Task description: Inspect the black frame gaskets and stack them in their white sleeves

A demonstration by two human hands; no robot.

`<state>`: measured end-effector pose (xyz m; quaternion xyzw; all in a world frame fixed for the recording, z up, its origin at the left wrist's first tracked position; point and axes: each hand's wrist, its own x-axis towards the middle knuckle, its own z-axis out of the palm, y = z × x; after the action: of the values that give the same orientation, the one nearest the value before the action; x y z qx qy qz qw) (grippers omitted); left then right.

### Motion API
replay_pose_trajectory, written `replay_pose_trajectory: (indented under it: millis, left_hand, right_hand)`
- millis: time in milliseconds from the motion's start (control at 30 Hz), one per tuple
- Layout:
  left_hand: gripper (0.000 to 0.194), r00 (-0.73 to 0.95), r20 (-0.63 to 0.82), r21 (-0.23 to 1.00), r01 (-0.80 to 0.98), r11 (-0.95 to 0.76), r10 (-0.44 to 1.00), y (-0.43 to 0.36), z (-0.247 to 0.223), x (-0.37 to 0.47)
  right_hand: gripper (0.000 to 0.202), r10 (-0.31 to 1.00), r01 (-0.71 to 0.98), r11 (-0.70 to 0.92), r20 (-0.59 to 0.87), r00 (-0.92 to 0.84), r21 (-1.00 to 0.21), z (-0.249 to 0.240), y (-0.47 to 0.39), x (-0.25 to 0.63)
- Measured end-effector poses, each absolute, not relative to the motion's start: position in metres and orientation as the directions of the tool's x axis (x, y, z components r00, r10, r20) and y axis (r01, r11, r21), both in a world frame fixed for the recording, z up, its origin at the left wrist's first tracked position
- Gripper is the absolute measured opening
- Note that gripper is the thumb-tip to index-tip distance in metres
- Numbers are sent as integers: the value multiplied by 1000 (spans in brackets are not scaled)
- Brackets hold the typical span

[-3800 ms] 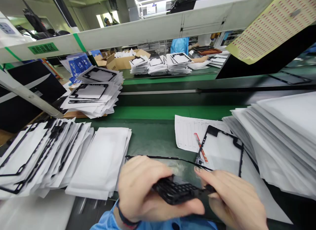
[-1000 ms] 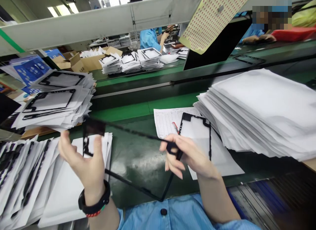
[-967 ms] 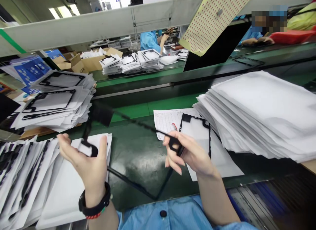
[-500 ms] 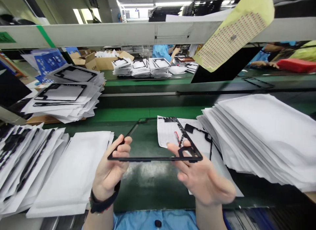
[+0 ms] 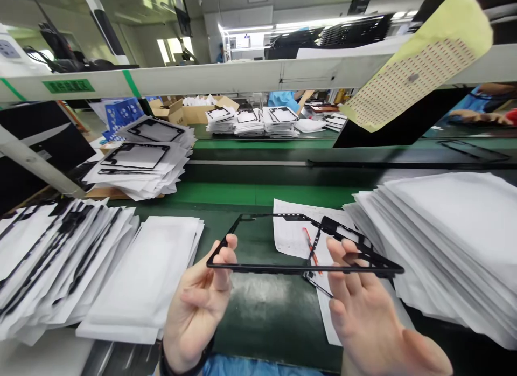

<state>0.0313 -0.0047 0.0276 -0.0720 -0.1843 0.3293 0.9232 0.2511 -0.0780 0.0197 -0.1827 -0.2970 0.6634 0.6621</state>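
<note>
A thin black rectangular frame (image 5: 266, 269) is held up over the dark green bench, tilted so its near edge faces me. My left hand (image 5: 202, 306) grips its left side between thumb and fingers. My right hand (image 5: 363, 306) is at the frame's right end, its fingers reaching up through and against it, the palm turned up. Behind it on the bench lie a printed sheet (image 5: 288, 238), a red pen (image 5: 307, 237) and a second black frame (image 5: 331, 225) on white paper, partly covered by the held one.
Tall stack of white sleeves (image 5: 456, 225) at right; flat white sleeves (image 5: 141, 273) and sleeves with black frames (image 5: 68, 246) at left. Another pile (image 5: 141, 171) stands further back. A yellow sticker sheet (image 5: 420, 69) hangs from the rail (image 5: 226, 77). Co-workers in blue are beyond.
The view has swung left, so the surroundings sit further right. The held frame now looks longer and flatter, and my right hand's fingers are more upright against it.
</note>
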Motion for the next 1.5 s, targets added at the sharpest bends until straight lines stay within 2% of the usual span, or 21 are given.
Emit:
replay_pose_trajectory:
  millis: [167,300,367,433,500,567,600,700,800,867,967,1133,1300,1500]
  left_hand:
    - [25,698,218,-229,-643,730,683,-8,29,35]
    - [19,695,135,-111,-698,707,707,-8,29,36]
    - [13,670,51,-7,-741,671,741,-8,32,40]
    - [15,606,-67,151,-779,608,793,-10,35,49]
    - [19,526,-132,335,-774,537,840,-13,38,60]
    - [21,477,-124,483,-737,473,870,-15,39,68]
    - [20,461,-114,533,-719,446,880,-16,39,71]
    - [19,333,-135,640,-690,338,933,-15,36,67]
    - [27,23,-109,739,-667,97,994,-13,34,54]
    - [33,-146,-62,796,-604,-40,987,-13,32,47]
    - [37,-271,-21,848,-514,-126,962,-14,29,42]
    - [35,-366,64,868,-438,-233,928,-16,26,44]
    - [27,-390,172,859,-390,-331,905,-19,27,47]
    - [27,-399,208,861,-358,-361,893,-23,28,50]
  right_hand:
    - [59,993,-759,67,119,-14,-647,20,-78,250]
    - [62,993,-755,93,111,27,-649,15,-76,251]
    - [62,990,-788,108,138,30,-606,11,-71,250]
    - [57,973,-830,97,228,-37,-550,8,-63,247]
    - [41,941,-859,42,310,-138,-510,7,-54,241]
    - [19,923,-882,-27,327,-202,-470,9,-46,235]
    - [12,926,-896,-60,310,-214,-439,11,-43,233]
    - [10,929,-951,-154,289,-231,-267,16,-40,232]
    - [10,906,-968,-244,342,-248,-54,15,-42,238]
    - [7,892,-958,-287,371,-257,27,12,-43,241]
    - [3,883,-943,-328,373,-285,54,7,-43,242]
    - [4,886,-939,-339,355,-297,61,6,-43,242]
    - [5,897,-951,-304,354,-264,61,6,-43,242]
    - [10,908,-957,-289,326,-263,34,2,-38,241]
